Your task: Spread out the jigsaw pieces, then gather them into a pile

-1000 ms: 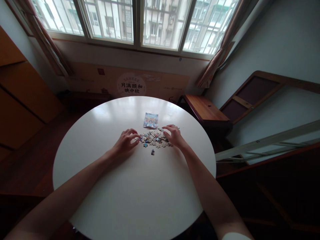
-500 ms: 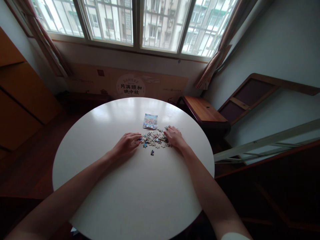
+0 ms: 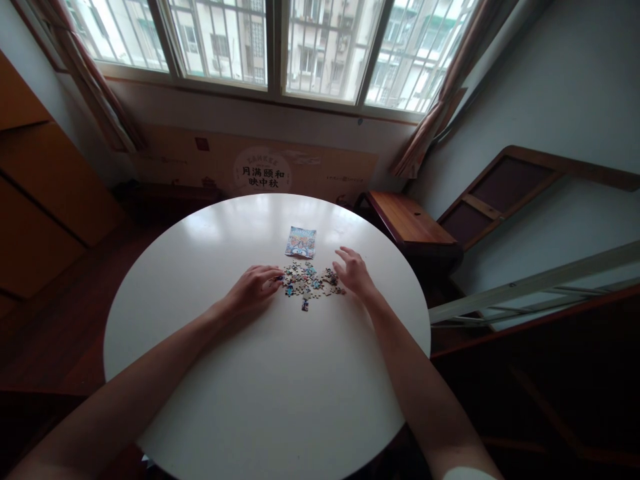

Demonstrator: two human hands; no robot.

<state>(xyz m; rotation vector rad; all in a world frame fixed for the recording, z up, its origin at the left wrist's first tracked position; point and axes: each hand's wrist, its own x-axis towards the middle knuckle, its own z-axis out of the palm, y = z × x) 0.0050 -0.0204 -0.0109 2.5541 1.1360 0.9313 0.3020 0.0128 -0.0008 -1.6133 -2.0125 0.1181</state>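
A loose heap of small jigsaw pieces (image 3: 311, 280) lies on the round white table (image 3: 260, 373), just past its middle. My left hand (image 3: 255, 287) rests palm down at the heap's left edge, fingers stretched out and touching the nearest pieces. My right hand (image 3: 354, 270) lies at the heap's right edge with its fingers spread and slightly raised over the pieces. One separate piece (image 3: 304, 305) sits a little nearer to me than the heap. A small printed picture card (image 3: 301, 241) lies flat just beyond the pieces.
Beyond the table stands a window wall with a low cardboard panel bearing printed characters (image 3: 263, 175). A wooden bench or side table (image 3: 410, 227) is at the right, with leaning wooden frames (image 3: 505, 193) behind it. Orange cabinets (image 3: 45, 200) line the left.
Both hands have pushed the pieces inward, so the heap is tighter. My right hand has lifted and opened its fingers. The left hand has flattened against the heap's left edge.
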